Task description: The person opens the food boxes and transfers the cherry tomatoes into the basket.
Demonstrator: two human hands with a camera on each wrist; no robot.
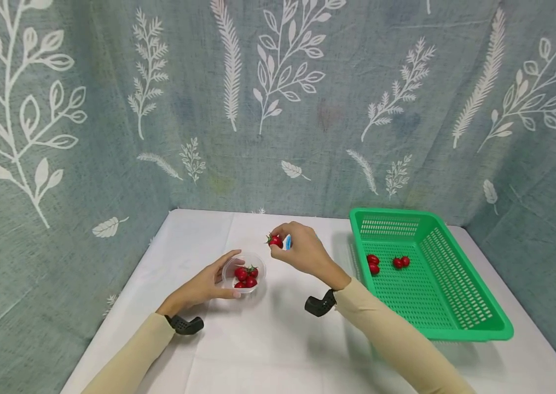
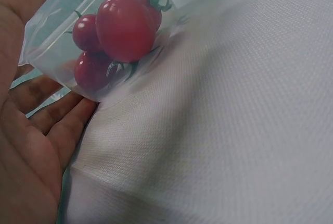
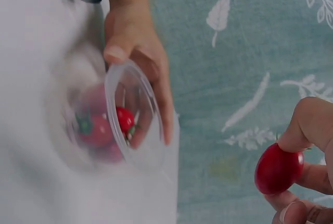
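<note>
My right hand pinches a red cherry tomato with a green stem, held above the table to the right of a clear plastic cup. The right wrist view shows that tomato between thumb and fingers. My left hand holds the cup from its left side, thumb in front and fingers behind. Several cherry tomatoes lie in the cup, some with green stems. Up close in the left wrist view, tomatoes show through the cup's clear wall.
A green plastic basket stands on the right of the white-covered table. Inside it are a pair of tomatoes by the left wall and another pair nearer the middle. Patterned grey-green cloth hangs behind and at both sides.
</note>
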